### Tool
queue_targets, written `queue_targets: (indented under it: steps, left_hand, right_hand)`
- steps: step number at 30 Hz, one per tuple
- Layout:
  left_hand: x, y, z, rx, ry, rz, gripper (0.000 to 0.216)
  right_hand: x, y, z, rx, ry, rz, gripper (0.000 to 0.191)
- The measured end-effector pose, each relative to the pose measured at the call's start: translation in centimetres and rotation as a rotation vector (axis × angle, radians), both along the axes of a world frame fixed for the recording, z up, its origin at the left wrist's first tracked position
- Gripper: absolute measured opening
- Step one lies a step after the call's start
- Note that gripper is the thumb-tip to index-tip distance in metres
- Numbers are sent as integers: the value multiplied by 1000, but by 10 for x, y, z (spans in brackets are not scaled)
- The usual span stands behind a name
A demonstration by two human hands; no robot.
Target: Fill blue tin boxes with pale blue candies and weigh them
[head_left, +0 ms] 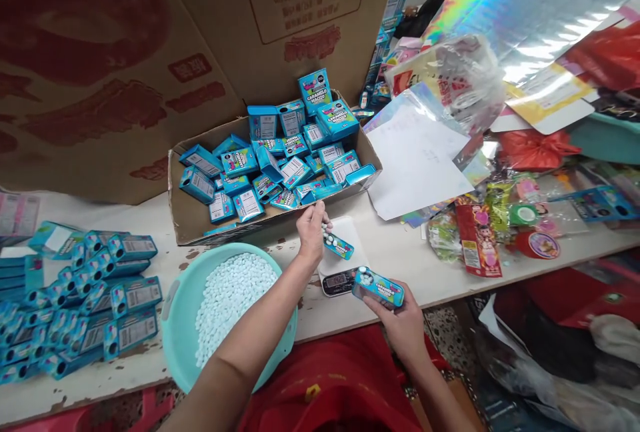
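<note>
My left hand (311, 231) reaches over a small white digital scale (350, 231) with its fingers pinched on a few white candies. Just under its fingertips an open blue candy box (340, 246) lies on the scale, white candies showing at its mouth. My right hand (401, 323) is closed round a second blue candy box (379, 287), held near the table's front edge beside the scale's display (338, 281); this one is also open, with white candies at its end.
A turquoise bowl (176, 312) of white candies (230, 299) sits at the front edge. Behind the scale is a low cardboard tray (193, 222) of blue boxes (280, 165). More blue boxes (95, 299) are stacked at left. Big cartons (125, 72) stand behind; holographic sheets (530, 12) and wrappers lie at right.
</note>
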State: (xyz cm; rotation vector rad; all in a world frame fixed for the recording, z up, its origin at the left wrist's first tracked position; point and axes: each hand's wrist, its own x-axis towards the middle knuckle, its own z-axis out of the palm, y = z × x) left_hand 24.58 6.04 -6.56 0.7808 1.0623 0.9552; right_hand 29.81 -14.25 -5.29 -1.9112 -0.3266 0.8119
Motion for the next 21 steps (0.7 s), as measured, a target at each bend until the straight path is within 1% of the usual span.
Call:
queue_targets:
  steps: [3, 5, 7, 9, 12, 14, 16, 18, 19, 21]
  left_hand:
    - [2, 2, 0, 1, -1, 16, 47]
    - [2, 4, 3, -29, -37, 38, 49]
    - [0, 5, 8, -92, -81, 40, 49]
    - [-8, 5, 16, -149, -124, 9, 48]
    - [-32, 5, 26, -223, -210, -53, 45]
    - [-54, 3, 28, -348, -264, -66, 40]
    - [-75, -2, 27, -523, -265, -63, 35]
    - [-93, -11, 24, -654, -224, -90, 33]
    - [-99, -16, 22, -686, -203, -122, 33]
    - [-108, -26, 19, -694, -165, -192, 35]
  right_hand:
    - [1, 0, 1, 1, 10, -3, 42]
    - [0, -1, 0, 0, 25, -8, 43]
    - [-1, -3, -2, -5, 32, -14, 44]
    - [-1, -7, -2, -12, 28, -24, 45]
    - [1, -12, 0, -28, 14, -42, 45]
    - [4, -15, 2, -35, -4, -55, 45]
    - [7, -19, 3, -37, -25, -71, 44]
    - [9, -22, 2, -33, -46, -84, 43]
    - [10, -24, 2, -29, -57, -90, 42]
    - [9, -27, 1, -17, -74, -93, 42]
